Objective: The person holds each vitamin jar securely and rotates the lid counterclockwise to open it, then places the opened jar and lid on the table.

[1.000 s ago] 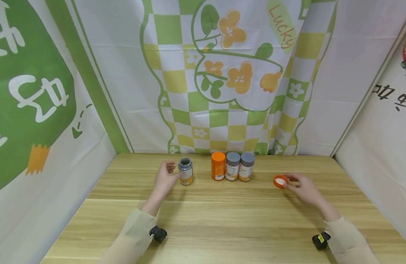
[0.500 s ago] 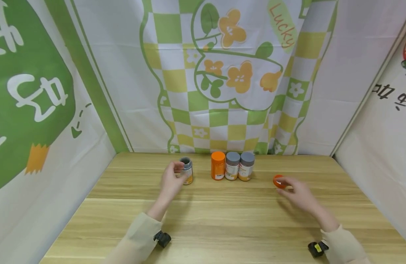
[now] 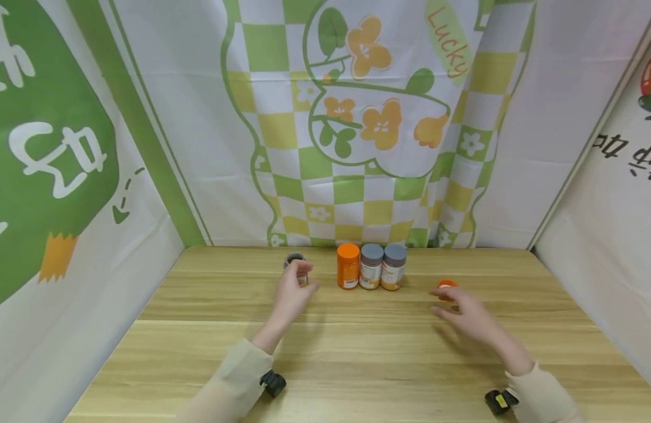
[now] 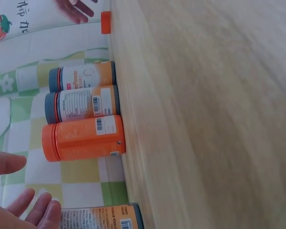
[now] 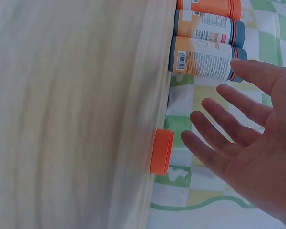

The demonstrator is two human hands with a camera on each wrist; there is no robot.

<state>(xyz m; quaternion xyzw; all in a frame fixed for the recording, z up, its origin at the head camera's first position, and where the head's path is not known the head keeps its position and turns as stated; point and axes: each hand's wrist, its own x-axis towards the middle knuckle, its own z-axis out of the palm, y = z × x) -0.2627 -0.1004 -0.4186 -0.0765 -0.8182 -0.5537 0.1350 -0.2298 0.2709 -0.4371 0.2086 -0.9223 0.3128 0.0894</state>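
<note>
My left hand (image 3: 294, 296) is over the table with fingers loosely bent and nothing between them. It overlaps a lidless pill bottle (image 3: 292, 258) in the head view; the left wrist view shows that bottle's printed label (image 4: 102, 217) beside the fingertips. To the right of this hand stand a capped orange bottle (image 3: 348, 267) and two grey-capped bottles, one in the middle (image 3: 371, 267) and one at the right end (image 3: 393, 268). My right hand (image 3: 470, 317) has its fingers spread and holds nothing. Just beyond it, an orange cap (image 3: 447, 284) lies on the table.
The wooden table (image 3: 357, 364) ends at a back cloth (image 3: 368, 200) with a green and yellow check, close behind the bottles. Printed cloth walls rise at the left (image 3: 93, 247) and right (image 3: 611, 235). Each wrist carries a small black camera.
The right hand has let go of the orange cap and moved left and nearer the body. The left hand has come away from the lidless bottle and shifted right, in front of it.
</note>
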